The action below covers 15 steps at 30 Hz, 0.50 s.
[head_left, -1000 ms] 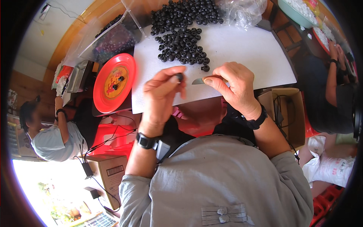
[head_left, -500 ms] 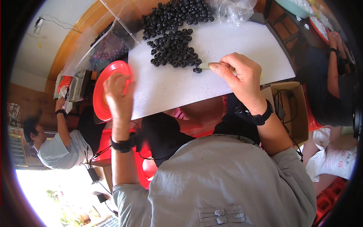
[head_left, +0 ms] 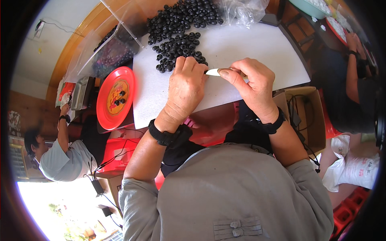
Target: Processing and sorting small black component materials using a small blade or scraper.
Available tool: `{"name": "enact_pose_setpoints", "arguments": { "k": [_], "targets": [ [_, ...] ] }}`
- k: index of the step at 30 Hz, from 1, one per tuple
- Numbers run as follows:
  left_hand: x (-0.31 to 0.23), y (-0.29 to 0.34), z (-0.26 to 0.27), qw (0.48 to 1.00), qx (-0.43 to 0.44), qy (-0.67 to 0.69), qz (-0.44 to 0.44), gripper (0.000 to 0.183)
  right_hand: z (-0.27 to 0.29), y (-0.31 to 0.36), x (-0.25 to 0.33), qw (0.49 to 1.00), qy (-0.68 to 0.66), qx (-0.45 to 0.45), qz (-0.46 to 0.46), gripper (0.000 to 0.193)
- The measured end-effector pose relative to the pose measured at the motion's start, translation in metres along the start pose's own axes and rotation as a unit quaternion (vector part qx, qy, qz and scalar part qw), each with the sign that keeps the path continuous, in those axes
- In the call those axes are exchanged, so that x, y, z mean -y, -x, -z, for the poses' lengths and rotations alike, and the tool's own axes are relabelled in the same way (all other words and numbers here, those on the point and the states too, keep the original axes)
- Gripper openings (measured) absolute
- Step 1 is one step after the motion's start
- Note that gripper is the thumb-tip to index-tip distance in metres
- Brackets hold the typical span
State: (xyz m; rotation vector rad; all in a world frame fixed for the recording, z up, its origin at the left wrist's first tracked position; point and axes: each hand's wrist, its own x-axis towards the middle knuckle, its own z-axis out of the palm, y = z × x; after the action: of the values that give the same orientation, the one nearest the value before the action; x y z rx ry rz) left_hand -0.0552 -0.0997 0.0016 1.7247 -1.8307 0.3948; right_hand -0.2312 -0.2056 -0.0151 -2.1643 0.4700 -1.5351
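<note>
My right hand (head_left: 254, 82) pinches a pale, flat, pointed blade-like tool (head_left: 212, 72) between thumb and fingers, its tip toward the left. My left hand (head_left: 185, 85) has its fingers bent and closed at that tip, back of the hand upward. Between fingertips and tip shows a bit of a small black bead (head_left: 206, 72); the fingers hide most of it. Just beyond the left hand spreads a pile of black round beads with holes (head_left: 177, 46). Left of it, a red plate (head_left: 105, 116) with a yellow patterned centre holds several more black beads (head_left: 120, 100).
The white work surface (head_left: 249, 46) lies under the pile. Behind it are a clear plastic bag (head_left: 245, 12) and a transparent box (head_left: 114, 52) of dark pieces. An open cardboard box (head_left: 317, 116) with cables stands at right. Co-workers sit left (head_left: 66, 158) and right (head_left: 354, 80).
My left hand has moved right, from over the red plate to the tool's tip, uncovering the beads on the plate. My right hand keeps the tool at nearly the same place.
</note>
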Motion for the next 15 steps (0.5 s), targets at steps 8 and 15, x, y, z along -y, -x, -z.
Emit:
{"name": "enact_pose_setpoints", "arguments": {
  "k": [8,15],
  "targets": [
    [-0.005,0.031,0.035,0.843,0.037,0.465,0.269,0.022,0.002,-0.002,0.010,0.997,-0.038,0.023,-0.062,0.025],
    [-0.001,0.047,0.031,0.650,0.000,0.688,0.323,0.023,-0.013,-0.005,0.028,0.988,-0.077,0.074,-0.111,0.022]
  ]
}}
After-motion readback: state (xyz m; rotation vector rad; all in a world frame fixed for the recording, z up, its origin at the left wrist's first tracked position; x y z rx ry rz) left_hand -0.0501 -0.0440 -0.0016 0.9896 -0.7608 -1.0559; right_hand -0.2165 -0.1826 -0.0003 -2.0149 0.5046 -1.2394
